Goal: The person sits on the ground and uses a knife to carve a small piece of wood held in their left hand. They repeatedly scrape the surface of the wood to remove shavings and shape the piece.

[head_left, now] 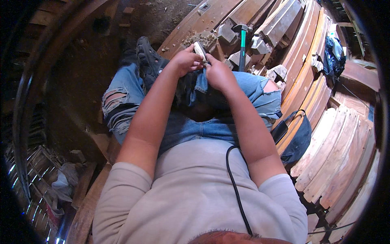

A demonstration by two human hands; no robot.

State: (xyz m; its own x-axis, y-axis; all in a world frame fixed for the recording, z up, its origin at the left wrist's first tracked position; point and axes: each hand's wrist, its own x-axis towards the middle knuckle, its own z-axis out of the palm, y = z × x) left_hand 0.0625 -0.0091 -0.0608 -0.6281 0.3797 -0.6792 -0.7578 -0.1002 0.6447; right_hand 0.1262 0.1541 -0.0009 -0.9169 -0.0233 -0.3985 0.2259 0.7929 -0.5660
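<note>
Over my lap, my two hands meet above the torn blue jeans. My left hand (187, 61) is closed around a small pale piece (199, 48), whitish and long, perhaps wood. Right beside it, my right hand (219, 75) has its fingers wrapped round a narrow dark thing, mostly hidden, lying against the pale piece; its kind I cannot make out. A hammer (243, 45) with a green and black handle rests just beyond my right hand. Shavings (199, 39) are heaped on the wooden plank past my fingertips.
Long brown planks (300, 61) run along my right, with rough grey blocks (278, 73) among them. A dark plastic bag (334, 57) sits at the far right. Stacked pale boards (333, 154) lie lower right. A black cable (235, 185) hangs down my shirt. My dark shoe (149, 59) is near the left hand.
</note>
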